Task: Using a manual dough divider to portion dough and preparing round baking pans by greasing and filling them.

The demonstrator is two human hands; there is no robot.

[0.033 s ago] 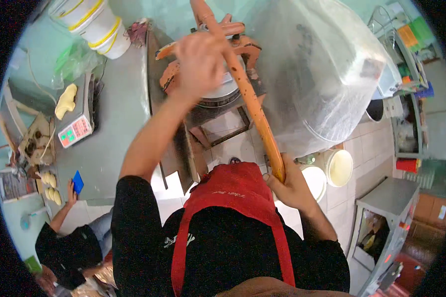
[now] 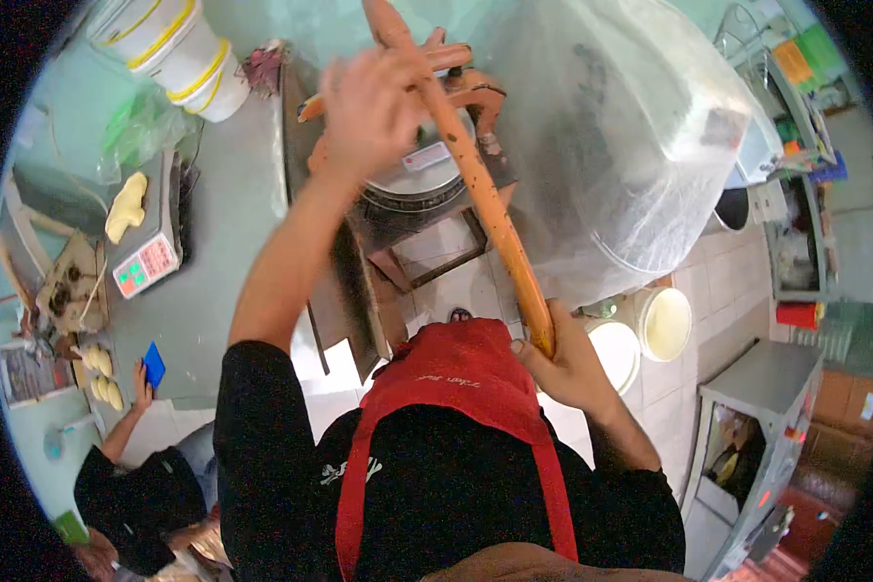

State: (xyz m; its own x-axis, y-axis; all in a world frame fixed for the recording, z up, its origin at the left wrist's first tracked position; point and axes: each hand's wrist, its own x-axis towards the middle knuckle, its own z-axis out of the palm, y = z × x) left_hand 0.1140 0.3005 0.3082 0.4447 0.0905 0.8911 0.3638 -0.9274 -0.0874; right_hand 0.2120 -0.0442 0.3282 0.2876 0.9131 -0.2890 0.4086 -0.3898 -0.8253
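My right hand (image 2: 574, 361) is wrapped round the lower end of a long orange lever (image 2: 492, 211), its thumb on the near side. The worn lever slants up and left across a floor-standing press (image 2: 483, 100) with orange arms. Beneath those arms lies a round metal plate (image 2: 432, 181) with a pale label on it. Over the press's left side, my left hand (image 2: 371, 109) is raised, blurred by motion, with its fingers seeming spread. It is close to the lever's upper part; whether it touches the press I cannot tell.
On the left grey table (image 2: 228, 281) stands a scale (image 2: 150, 257) bearing a dough lump (image 2: 126, 207). Past its near end, a co-worker's hand (image 2: 143, 388) holds a blue scraper (image 2: 154, 365) near dough pieces (image 2: 99, 361). A plastic-covered machine (image 2: 601, 145) and white buckets (image 2: 665, 325) stand right.
My left hand has shifted slightly up and left, uncovering more of the round plate. My right hand keeps its hold on the lever. The whole view has shifted a little.
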